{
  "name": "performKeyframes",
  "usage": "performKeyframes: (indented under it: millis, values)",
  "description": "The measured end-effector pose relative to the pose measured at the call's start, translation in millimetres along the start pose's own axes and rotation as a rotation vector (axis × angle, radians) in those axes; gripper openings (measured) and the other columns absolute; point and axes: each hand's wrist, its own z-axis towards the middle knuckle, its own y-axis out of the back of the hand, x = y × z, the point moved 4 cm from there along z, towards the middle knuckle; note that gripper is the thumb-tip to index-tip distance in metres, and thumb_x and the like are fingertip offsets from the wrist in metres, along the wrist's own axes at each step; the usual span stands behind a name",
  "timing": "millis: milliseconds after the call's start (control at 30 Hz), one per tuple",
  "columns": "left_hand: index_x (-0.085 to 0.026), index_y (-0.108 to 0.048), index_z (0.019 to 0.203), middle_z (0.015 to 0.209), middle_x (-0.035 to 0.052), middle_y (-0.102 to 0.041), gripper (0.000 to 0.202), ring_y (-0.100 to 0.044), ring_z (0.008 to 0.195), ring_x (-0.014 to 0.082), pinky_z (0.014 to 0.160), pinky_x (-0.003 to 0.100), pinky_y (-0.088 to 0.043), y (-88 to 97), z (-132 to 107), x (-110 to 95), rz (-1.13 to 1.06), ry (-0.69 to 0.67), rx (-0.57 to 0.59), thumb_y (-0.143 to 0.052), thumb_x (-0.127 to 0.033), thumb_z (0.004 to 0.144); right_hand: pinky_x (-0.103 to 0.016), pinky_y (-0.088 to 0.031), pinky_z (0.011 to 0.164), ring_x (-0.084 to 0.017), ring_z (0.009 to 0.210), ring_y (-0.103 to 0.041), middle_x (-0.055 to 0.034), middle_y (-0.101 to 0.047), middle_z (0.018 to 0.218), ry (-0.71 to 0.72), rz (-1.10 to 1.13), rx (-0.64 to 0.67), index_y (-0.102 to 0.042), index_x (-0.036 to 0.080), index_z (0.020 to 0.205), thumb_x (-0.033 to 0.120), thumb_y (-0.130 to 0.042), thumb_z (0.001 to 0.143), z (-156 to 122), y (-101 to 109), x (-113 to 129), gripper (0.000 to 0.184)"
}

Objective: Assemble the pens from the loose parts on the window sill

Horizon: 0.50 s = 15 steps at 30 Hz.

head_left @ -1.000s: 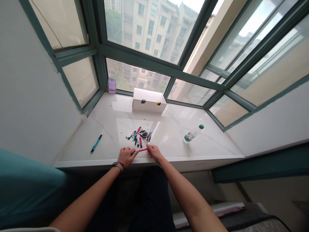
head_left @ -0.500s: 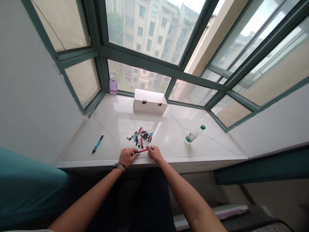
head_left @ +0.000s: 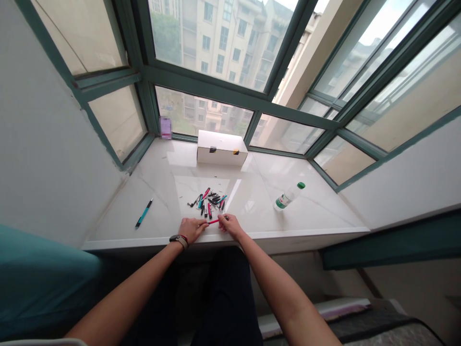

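Between my two hands, near the front edge of the white sill, is a red pen [head_left: 213,221] lying nearly level. My left hand [head_left: 192,229] pinches its left end and covers that end. At the other end, the fingers of my right hand [head_left: 229,226] are closed round it, with a bit of dark part showing at the fingertips. Just beyond my hands lies a loose pile of pen parts [head_left: 209,202] in red, black, teal and silver. Off to the left, a teal and black pen [head_left: 144,213] lies by itself on the sill.
A white box [head_left: 221,149] with dark and yellow tabs stands against the window. To the right is a clear bottle [head_left: 287,198] with a green cap. A blurred purple item [head_left: 166,128] stands in the left corner. The sill's front edge [head_left: 288,235] runs below my hands.
The view has shifted slightly. My left hand has slid along the pen so less of its dark left part shows; both hands still hold the red pen.
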Motion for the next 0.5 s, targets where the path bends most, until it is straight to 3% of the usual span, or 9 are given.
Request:
performKeyframes:
  millis: [100, 233, 433, 500]
  values:
    - [-0.029, -0.072, 0.070, 0.065, -0.0019, -0.069, 0.040, -0.057, 0.064, 0.0153, 0.066, 0.027, -0.033, 4.5, 7.9, 1.7, -0.067, -0.057, 0.118, -0.045, -0.055, 0.083, -0.022, -0.042, 0.045, -0.011, 0.046, -0.052, -0.0007, -0.060, 0.056, -0.002, 0.010, 0.024, -0.055, 0.018, 0.067, 0.064, -0.058, 0.076, -0.7, 0.0, 0.2, 0.047]
    - [-0.027, -0.071, 0.060, 0.053, -0.0023, -0.063, 0.044, -0.050, 0.052, 0.0125, 0.057, 0.025, -0.032, 5.9, 17.7, 8.9, -0.147, -0.025, 0.244, -0.047, -0.059, 0.078, -0.022, -0.042, 0.046, -0.011, 0.046, -0.052, -0.0003, -0.060, 0.055, -0.006, 0.017, 0.033, -0.055, 0.018, 0.069, 0.064, -0.059, 0.075, -1.9, 0.6, 1.4, 0.047]
    - [-0.020, -0.076, 0.075, 0.064, 0.0019, -0.071, 0.050, -0.054, 0.055, 0.0131, 0.056, 0.024, -0.039, 3.4, 21.9, 12.7, -0.403, 0.042, 0.489, -0.052, -0.064, 0.073, -0.021, -0.040, 0.044, -0.010, 0.045, -0.051, 0.0005, -0.059, 0.054, 0.006, 0.043, 0.095, -0.056, 0.018, 0.068, 0.064, -0.059, 0.076, -3.7, -0.9, 5.2, 0.047]
    - [-0.019, -0.075, 0.079, 0.067, 0.0029, -0.072, 0.051, -0.056, 0.057, 0.0137, 0.057, 0.024, -0.041, 5.2, 22.1, 13.6, -0.430, 0.070, 0.498, -0.053, -0.064, 0.073, -0.021, -0.039, 0.044, -0.010, 0.046, -0.051, -0.0001, -0.060, 0.056, 0.001, 0.045, 0.089, -0.056, 0.018, 0.068, 0.063, -0.060, 0.076, -4.2, -0.1, 6.5, 0.046]
